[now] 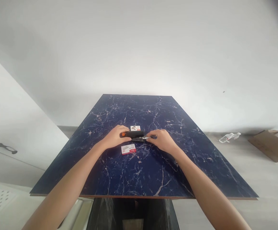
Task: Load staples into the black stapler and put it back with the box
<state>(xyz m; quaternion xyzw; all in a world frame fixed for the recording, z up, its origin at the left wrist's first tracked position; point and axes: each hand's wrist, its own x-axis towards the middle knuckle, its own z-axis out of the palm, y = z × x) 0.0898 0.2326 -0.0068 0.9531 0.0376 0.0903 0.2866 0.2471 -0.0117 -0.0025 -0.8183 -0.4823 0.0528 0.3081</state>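
Observation:
A black stapler with an orange patch (135,134) lies across the middle of the blue marbled table (139,179), its top part swung apart from its metal base. My left hand (116,136) is closed around its left end. At the other end, my right hand (163,139) pinches a small silvery strip (148,137) that looks like staples, right beside the stapler's opening. Just in front of the stapler lies a red and white staple box (128,149). Behind it, a white box with a stapler picture (135,128) is partly covered.
The table's far edge is close to a pale wall (139,48). A white door with a dark handle (6,148) is on the left. On the floor to the right are a clear plastic bottle (229,137) and a cardboard box (270,145). Something black stands below the table's front edge.

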